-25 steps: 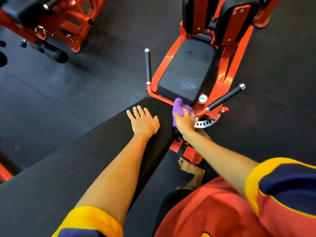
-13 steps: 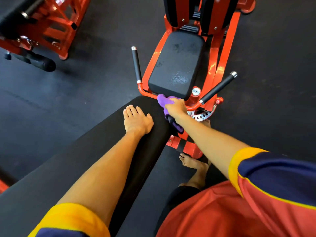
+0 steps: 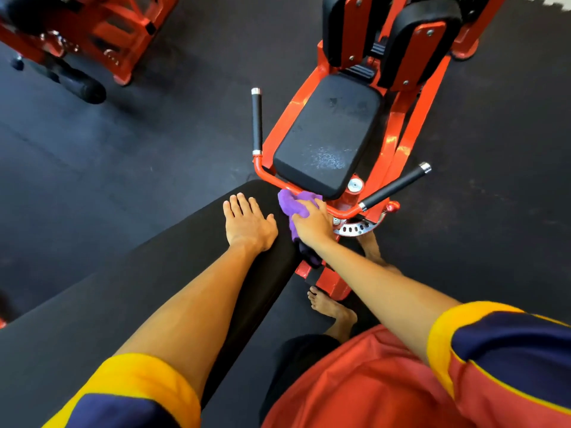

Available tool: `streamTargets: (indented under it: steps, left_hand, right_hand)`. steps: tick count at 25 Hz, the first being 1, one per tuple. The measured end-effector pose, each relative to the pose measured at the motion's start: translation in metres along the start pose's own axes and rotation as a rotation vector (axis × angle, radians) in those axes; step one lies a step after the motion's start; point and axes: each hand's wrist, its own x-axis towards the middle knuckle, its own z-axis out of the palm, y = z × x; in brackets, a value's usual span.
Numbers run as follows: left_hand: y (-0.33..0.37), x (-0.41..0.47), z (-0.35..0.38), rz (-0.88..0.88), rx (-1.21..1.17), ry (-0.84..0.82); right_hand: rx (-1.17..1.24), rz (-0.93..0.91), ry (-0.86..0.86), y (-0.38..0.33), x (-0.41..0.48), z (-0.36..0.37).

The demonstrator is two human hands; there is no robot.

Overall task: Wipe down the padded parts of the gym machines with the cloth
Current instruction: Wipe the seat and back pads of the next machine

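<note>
A long black padded bench (image 3: 129, 291) runs from the lower left up to the middle of the view. My left hand (image 3: 247, 223) lies flat on its far end, fingers together, holding nothing. My right hand (image 3: 312, 223) presses a purple cloth (image 3: 292, 203) against the bench's far right corner, just under the orange tube of the machine in front. Part of the cloth hangs dark below my wrist. Beyond it sits a black seat pad (image 3: 327, 134) with a dusty pale patch near its front, and two black back pads (image 3: 414, 35) stand behind it.
Two black handle grips (image 3: 256, 122) (image 3: 392, 186) stick out beside the seat on the orange frame (image 3: 398, 131). Another orange machine (image 3: 102, 29) with a black roller (image 3: 83, 84) stands at the upper left. My bare foot (image 3: 330, 307) rests on the dark rubber floor (image 3: 123, 149) beside the bench.
My right hand with the cloth has shifted slightly along the bench's end corner. The left hand has stayed flat on the bench. My head has moved, so the view has shifted.
</note>
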Motion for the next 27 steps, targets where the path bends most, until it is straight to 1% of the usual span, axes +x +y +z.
streamTargets:
  steps: [2,5,7,9,13,16,18,20,23,27]
  left_hand:
    - [0.004,0.003,0.001,-0.014,0.003,0.004]
    - [0.008,0.006,-0.002,-0.046,-0.007,0.013]
    - [0.010,0.006,-0.004,-0.070,-0.027,0.023]
    - [0.014,0.008,-0.003,-0.105,-0.063,0.047]
    - [0.042,0.021,-0.011,-0.122,-0.150,0.081]
    - [0.071,0.039,-0.012,-0.123,-0.184,0.087]
    - [0.086,0.048,-0.010,-0.141,-0.177,0.092]
    - [0.092,0.061,-0.002,-0.125,-0.126,0.082]
    - [0.082,0.090,0.006,-0.125,-0.069,0.062]
    - [0.079,0.108,0.016,-0.153,-0.018,0.082]
  right_hand:
    - [-0.029,0.056,-0.057,0.001,0.026,-0.008]
    - [-0.172,0.017,-0.152,0.016,0.063,-0.019]
    - [-0.270,-0.104,-0.190,0.009,0.060,-0.038]
    - [-0.362,-0.248,-0.185,0.001,0.058,-0.053]
    - [-0.616,-0.534,-0.089,-0.012,0.091,-0.075]
    - [-0.759,-0.725,-0.026,-0.003,0.124,-0.086]
    - [-0.851,-0.801,-0.062,0.015,0.146,-0.095]
    - [-0.977,-0.859,-0.159,0.041,0.163,-0.097]
    - [-1.177,-0.987,-0.232,0.072,0.187,-0.092]
    - [-1.246,-1.098,-0.225,0.049,0.220,-0.056]
